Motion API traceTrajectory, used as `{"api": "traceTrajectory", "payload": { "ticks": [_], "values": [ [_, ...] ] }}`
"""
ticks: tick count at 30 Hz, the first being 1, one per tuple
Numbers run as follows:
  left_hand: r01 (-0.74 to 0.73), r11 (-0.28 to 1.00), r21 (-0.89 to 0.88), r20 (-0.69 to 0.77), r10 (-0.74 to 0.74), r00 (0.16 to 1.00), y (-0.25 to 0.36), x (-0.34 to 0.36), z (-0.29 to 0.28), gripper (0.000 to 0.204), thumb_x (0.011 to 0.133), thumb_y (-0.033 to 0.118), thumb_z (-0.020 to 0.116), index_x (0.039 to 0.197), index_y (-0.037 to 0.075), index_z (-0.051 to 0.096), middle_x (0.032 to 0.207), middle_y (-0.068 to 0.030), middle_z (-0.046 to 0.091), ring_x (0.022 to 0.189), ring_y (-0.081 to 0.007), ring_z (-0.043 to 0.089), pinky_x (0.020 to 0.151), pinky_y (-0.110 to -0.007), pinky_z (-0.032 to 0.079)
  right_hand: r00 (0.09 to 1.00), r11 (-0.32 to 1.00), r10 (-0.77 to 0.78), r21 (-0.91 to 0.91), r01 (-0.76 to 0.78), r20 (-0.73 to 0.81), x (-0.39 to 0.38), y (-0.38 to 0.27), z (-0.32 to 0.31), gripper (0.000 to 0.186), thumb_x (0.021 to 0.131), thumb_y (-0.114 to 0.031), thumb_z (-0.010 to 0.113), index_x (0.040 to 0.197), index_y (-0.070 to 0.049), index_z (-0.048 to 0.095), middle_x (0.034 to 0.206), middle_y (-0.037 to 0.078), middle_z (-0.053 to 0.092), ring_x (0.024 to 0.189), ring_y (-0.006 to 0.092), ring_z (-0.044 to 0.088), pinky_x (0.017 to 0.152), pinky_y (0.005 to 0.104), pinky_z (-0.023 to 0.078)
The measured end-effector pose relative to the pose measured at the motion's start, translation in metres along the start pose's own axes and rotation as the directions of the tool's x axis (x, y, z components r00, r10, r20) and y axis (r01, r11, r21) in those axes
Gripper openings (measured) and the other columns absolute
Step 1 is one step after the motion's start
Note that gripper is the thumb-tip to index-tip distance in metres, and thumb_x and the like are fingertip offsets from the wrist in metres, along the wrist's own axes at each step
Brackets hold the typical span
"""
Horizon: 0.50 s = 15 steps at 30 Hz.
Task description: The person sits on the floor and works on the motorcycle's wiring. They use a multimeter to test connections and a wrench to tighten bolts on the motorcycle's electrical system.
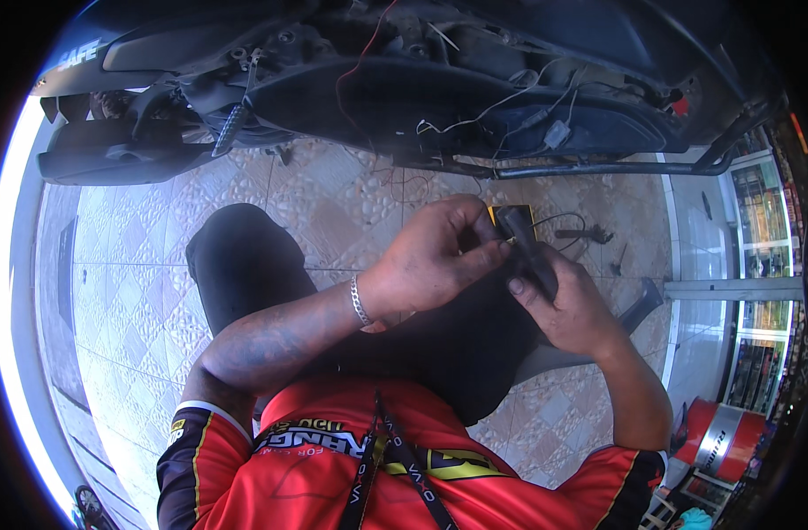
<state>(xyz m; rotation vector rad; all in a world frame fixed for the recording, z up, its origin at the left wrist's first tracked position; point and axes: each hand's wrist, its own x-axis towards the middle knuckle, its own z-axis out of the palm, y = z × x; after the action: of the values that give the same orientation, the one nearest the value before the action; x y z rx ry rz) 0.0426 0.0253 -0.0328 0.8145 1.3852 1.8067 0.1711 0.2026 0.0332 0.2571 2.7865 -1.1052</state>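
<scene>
My right hand (573, 309) is closed around a dark, elongated, handle-like object (526, 246) whose exact kind I cannot make out. Close beside its upper end, my left hand (439, 258) pinches with thumb and forefinger; a small light-coloured tip shows at the pinch, too small to name. A thin dark cable (573, 215) loops out just beyond the right hand. Both hands are held above my lap, in front of a dark motor scooter (333, 106). From its opened side hang a red wire (340, 81) and white wires with a pale connector (557, 134).
Behind the hands, a yellow-and-black box (524, 212) sits on the patterned tile floor (130, 291). A dark tool (589, 234) lies right of it. A metal side bar (598, 170) runs along the scooter. Glass shelving (757, 256) and a red-and-silver drum (720, 440) stand at right.
</scene>
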Motion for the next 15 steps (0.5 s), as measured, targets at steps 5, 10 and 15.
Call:
{"api": "traceTrajectory", "payload": {
  "ticks": [5,10,15],
  "values": [
    [0.023,1.0,0.005,-0.004,-0.023,1.0,-0.001,0.0,-0.002,0.012,0.097,0.005,0.067,0.092,0.003,0.056,0.084,0.0019,0.059,0.074,-0.0022,0.053,0.062,-0.021,0.044,0.996,0.997,-0.063,-0.047,0.06,-0.064,0.002,0.013,0.009,0.032,0.091,-0.026,0.074,0.102,0.0,0.059,0.076,0.017,0.066,0.072,0.0382,0.068,0.067,0.0449,0.052],
    [0.007,0.996,0.086,0.0,-0.007,1.0,-0.007,0.001,-0.005,0.012,0.096,0.005,0.067,0.092,0.003,0.056,0.084,0.0016,0.06,0.076,-0.0029,0.054,0.065,-0.022,0.045,0.993,0.996,-0.082,-0.037,0.079,-0.09,0.006,0.012,0.013,0.032,0.09,-0.027,0.074,0.099,0.0,0.059,0.075,0.018,0.065,0.071,0.039,0.068,0.067,0.0448,0.053],
    [0.034,0.997,0.068,-0.023,-0.032,0.999,-0.01,0.004,-0.008,0.013,0.096,0.006,0.069,0.091,0.003,0.057,0.084,0.0017,0.06,0.076,-0.0035,0.053,0.066,-0.022,0.045,0.998,0.995,0.038,-0.096,-0.032,0.057,0.01,0.008,-0.002,0.029,0.096,-0.029,0.067,0.104,-0.002,0.061,0.081,0.017,0.068,0.079,0.0344,0.07,0.072,0.0417,0.053]
  ]
}}
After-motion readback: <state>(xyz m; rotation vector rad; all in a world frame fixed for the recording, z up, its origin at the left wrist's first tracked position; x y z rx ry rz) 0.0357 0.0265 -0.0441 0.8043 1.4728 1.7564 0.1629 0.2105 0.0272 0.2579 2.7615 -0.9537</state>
